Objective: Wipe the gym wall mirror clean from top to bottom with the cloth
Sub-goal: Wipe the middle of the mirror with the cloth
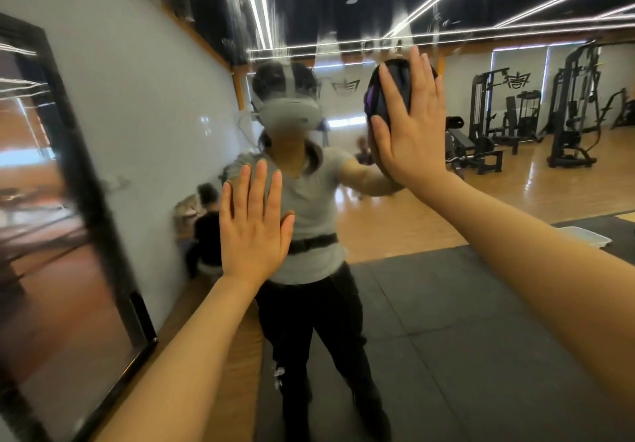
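Note:
The wall mirror (446, 304) fills most of the view and reflects me and the gym. My right hand (409, 125) lies flat with straight fingers, pressing a dark cloth with a purple patch (376, 96) against the glass at about head height. My left hand (252, 225) rests flat on the mirror lower down and to the left, fingers straight, holding nothing. Whitish streaks and smears show on the glass above the cloth (330, 39).
A black frame edge (103, 235) runs down the left side with another reflective panel beyond it. The reflection shows weight machines (570, 108), a bench, wooden floor, black rubber mats and a person crouching by the wall (202, 228).

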